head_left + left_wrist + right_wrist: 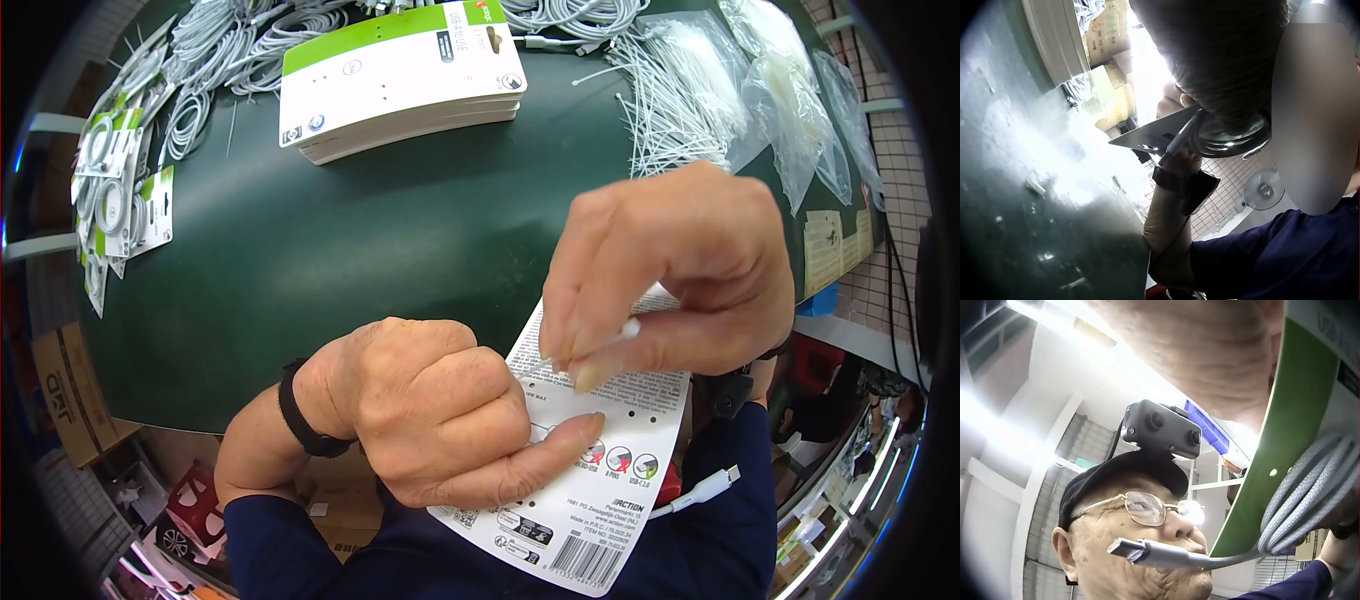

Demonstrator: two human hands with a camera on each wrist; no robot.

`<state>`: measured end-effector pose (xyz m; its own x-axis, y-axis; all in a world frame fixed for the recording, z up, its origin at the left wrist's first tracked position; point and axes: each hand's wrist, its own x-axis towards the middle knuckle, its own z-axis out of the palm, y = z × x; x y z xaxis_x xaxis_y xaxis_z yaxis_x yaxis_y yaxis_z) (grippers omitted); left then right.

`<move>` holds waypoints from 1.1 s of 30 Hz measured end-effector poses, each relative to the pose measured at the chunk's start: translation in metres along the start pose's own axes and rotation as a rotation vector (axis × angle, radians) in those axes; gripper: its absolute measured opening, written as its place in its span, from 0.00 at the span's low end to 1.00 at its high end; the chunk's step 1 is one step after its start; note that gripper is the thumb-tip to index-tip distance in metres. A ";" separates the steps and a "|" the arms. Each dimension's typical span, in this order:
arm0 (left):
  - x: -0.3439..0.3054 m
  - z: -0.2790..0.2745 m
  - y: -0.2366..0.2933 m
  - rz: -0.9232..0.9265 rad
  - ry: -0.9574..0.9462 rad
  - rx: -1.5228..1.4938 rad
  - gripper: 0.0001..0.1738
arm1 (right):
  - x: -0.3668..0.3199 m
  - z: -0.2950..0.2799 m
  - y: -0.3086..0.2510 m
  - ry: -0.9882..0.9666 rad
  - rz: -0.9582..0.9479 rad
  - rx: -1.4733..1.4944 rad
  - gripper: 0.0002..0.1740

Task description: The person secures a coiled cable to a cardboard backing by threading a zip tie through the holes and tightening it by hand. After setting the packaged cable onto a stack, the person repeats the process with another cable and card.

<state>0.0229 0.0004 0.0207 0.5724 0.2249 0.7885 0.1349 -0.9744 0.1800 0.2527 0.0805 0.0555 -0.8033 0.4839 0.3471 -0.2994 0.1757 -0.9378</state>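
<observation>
The left hand (440, 420) grips a printed card (610, 490), its white back facing up, thumb lying across it. Above the card's upper part, the right hand (690, 270) pinches a thin white tie (630, 328) between thumb and fingers. A white cable plug (708, 487) sticks out past the card's right edge. In the right wrist view a coiled grey cable (1310, 494) lies against the card's green front (1294, 394), with its metal-tipped plug (1166, 554) hanging free. The left wrist view shows the coil (1229, 140) under the tilted card (1154, 134), close to the left hand (1222, 56).
A stack of green and white cards (400, 80) stands at the back of the dark green table (300, 240). Coiled cables (215, 50) lie behind it, finished-looking packs (110, 200) at the left, loose white ties (670, 110) and plastic bags (790, 90) at the back right.
</observation>
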 end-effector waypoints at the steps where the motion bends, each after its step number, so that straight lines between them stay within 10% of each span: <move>1: 0.001 -0.001 0.000 -0.015 -0.004 -0.010 0.23 | 0.003 -0.004 -0.002 -0.112 -0.001 -0.065 0.04; 15: 0.000 -0.004 0.002 -0.152 -0.025 -0.031 0.26 | 0.004 -0.010 -0.015 -0.274 0.152 -0.199 0.08; 18: 0.001 -0.005 -0.003 -0.215 -0.012 -0.072 0.22 | 0.001 0.000 -0.023 0.103 0.266 -0.123 0.12; 22: -0.008 0.002 -0.015 -0.498 0.217 -0.139 0.22 | 0.001 0.001 -0.009 0.806 -0.133 -0.314 0.10; 27: -0.018 0.007 -0.014 -0.701 0.059 0.649 0.21 | -0.001 -0.002 -0.003 0.809 -0.398 -0.335 0.09; 30: 0.018 0.000 -0.017 -1.163 0.882 -0.622 0.18 | 0.007 0.014 -0.002 0.479 -0.572 -0.772 0.10; 33: 0.024 -0.001 -0.024 -1.124 0.937 -0.627 0.16 | 0.016 0.030 -0.001 0.198 -0.593 -1.051 0.16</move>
<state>0.0327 0.0287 0.0358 -0.2947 0.9483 0.1180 -0.3479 -0.2215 0.9110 0.2249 0.0628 0.0626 -0.5641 0.1997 0.8012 0.0428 0.9761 -0.2131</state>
